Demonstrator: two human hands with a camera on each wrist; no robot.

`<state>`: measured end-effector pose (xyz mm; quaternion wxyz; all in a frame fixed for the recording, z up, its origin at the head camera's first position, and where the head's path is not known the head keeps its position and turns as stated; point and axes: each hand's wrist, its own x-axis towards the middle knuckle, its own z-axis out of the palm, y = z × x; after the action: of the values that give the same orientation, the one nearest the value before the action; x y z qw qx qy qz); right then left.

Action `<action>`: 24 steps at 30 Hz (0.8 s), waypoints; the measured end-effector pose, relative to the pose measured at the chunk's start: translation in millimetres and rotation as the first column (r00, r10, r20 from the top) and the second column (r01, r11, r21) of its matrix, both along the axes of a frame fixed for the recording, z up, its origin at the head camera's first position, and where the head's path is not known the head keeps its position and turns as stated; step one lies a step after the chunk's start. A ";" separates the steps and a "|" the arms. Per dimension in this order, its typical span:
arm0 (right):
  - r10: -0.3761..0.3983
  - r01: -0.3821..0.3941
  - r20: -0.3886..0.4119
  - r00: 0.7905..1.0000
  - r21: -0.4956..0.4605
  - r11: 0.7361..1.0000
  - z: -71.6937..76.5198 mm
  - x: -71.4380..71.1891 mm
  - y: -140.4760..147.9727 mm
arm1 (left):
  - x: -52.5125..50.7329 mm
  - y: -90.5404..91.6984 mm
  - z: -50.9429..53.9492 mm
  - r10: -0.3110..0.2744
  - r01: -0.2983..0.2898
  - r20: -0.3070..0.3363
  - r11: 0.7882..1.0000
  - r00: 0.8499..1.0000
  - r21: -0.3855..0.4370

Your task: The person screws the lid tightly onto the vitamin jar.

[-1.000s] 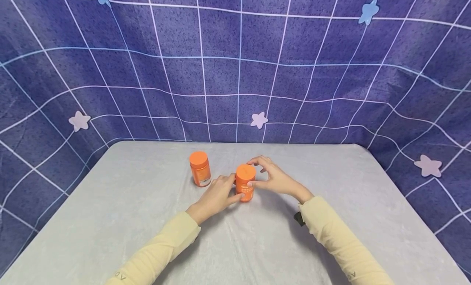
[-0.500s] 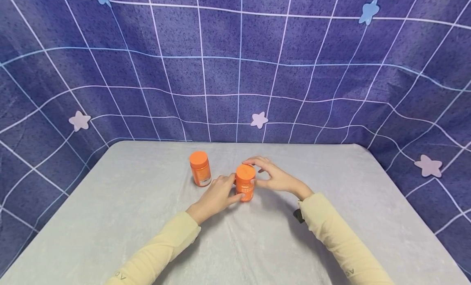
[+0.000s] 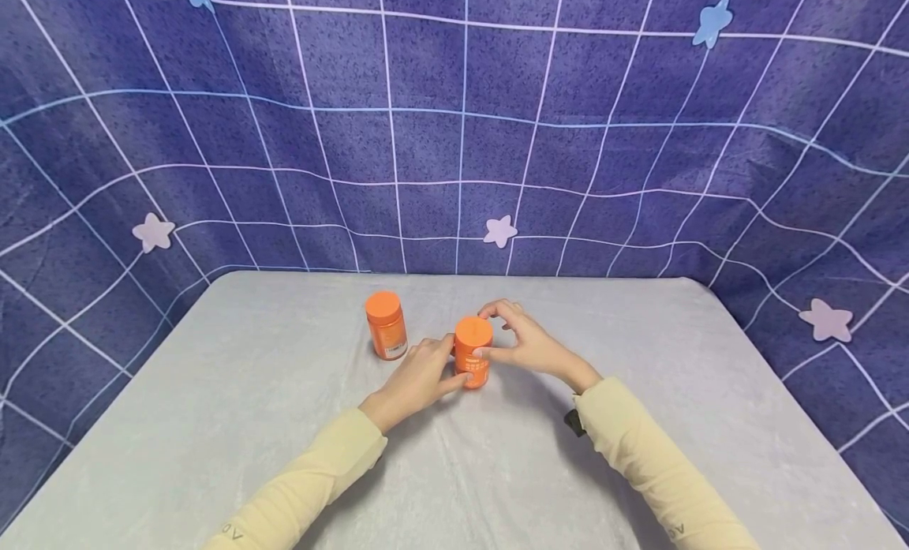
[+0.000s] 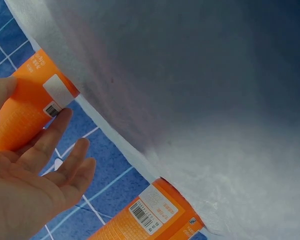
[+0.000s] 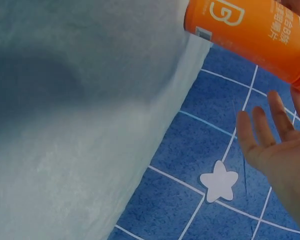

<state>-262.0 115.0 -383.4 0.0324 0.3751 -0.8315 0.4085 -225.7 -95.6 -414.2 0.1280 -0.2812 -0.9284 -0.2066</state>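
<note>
An orange pill bottle (image 3: 472,368) stands upright near the middle of the table, its orange lid (image 3: 473,330) on top. My left hand (image 3: 415,376) grips the bottle's body from the left, thumb in front and fingers behind. From the right, my right hand (image 3: 533,345) pinches the lid's edge between thumb and index finger. In the left wrist view, the other fingers of the left hand (image 4: 35,185) extend away from the bottle (image 4: 25,110). The right wrist view shows the bottle's printed side (image 5: 250,35) and loosely spread fingers of the right hand (image 5: 285,155).
A second orange bottle (image 3: 388,337), lidded and upright, stands behind and left of my left hand. Pale grey cloth covers the table (image 3: 284,424). A blue curtain (image 3: 426,140) with a grid and stars hangs behind it.
The right thumb and index finger have moved around the lid and back to about where they were a second ago. The left hand, the gripped bottle and the second bottle stay in place.
</note>
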 end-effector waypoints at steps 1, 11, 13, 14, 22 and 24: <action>-0.014 0.014 -0.006 1.000 0.003 1.000 -0.3 0.4 -0.6 | 0.2 -0.1 0.2 -0.001 0.001 -0.001 1.000 1.000 0.000; -0.047 0.048 -0.047 0.998 0.014 0.999 1.2 2.2 -2.2 | 0.1 -0.3 0.8 -0.001 0.001 0.003 1.000 1.000 -0.003; -0.036 0.037 -0.050 0.998 0.017 0.999 1.9 2.1 -1.8 | 0.1 -0.3 0.9 -0.001 0.001 0.006 1.000 1.000 -0.004; -0.026 0.027 -0.052 0.998 0.019 0.999 2.1 1.7 -1.6 | 0.0 -0.3 0.9 -0.001 0.001 0.007 1.000 1.000 -0.003; 0.036 -0.035 -0.024 0.999 0.033 0.999 4.7 -0.6 0.6 | 0.4 -0.5 0.8 0.004 -0.003 0.015 1.000 1.000 -0.011; 0.043 -0.042 -0.011 0.999 0.041 0.998 5.2 -0.7 1.6 | 0.6 -0.5 1.1 0.005 -0.005 0.018 1.000 1.000 -0.012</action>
<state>-262.8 116.7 -378.2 0.0210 0.3956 -0.8314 0.3897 -225.0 -96.0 -413.0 0.1184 -0.2777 -0.9314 -0.2034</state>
